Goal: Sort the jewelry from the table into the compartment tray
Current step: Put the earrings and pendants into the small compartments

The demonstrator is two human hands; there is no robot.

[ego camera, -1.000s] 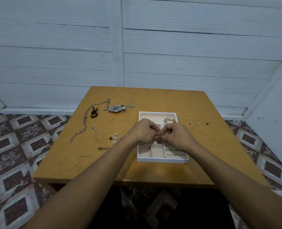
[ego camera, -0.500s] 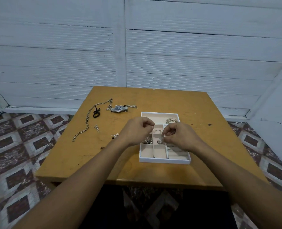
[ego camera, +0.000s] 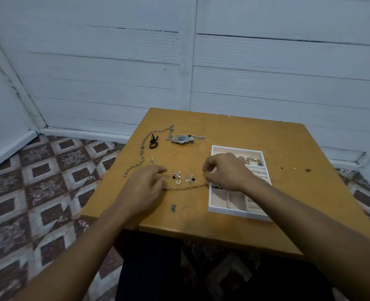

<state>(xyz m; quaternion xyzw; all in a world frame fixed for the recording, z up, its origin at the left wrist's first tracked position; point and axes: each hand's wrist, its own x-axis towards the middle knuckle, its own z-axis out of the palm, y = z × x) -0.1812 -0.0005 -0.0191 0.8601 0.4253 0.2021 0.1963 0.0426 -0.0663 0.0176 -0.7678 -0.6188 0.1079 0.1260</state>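
Note:
A thin gold chain (ego camera: pixel 186 187) lies straight on the wooden table (ego camera: pixel 292 192), just left of the white compartment tray (ego camera: pixel 236 211). My left hand (ego camera: pixel 143 184) has relaxed fingers, and their tips touch the chain's left end. My right hand (ego camera: pixel 225 172) hovers over the tray's left edge above the chain's right end, fingers loosely curled, with nothing seen in them. Silver earrings with dark beads (ego camera: pixel 178 177) lie between my hands. The tray holds silver bangles (ego camera: pixel 253 160) at the back and a dark beaded piece (ego camera: pixel 217 187) partly hidden under my right hand.
Further back on the table lie a silver watch (ego camera: pixel 181 139), a long silver link chain (ego camera: pixel 143 148), a black looped band (ego camera: pixel 153 142) and a small silver charm (ego camera: pixel 153 160). White plank walls stand behind, with patterned floor tiles to the left.
Both hands left the middle of the tray, where they were pinched together, and moved left to the gold chain. My view swung left too.

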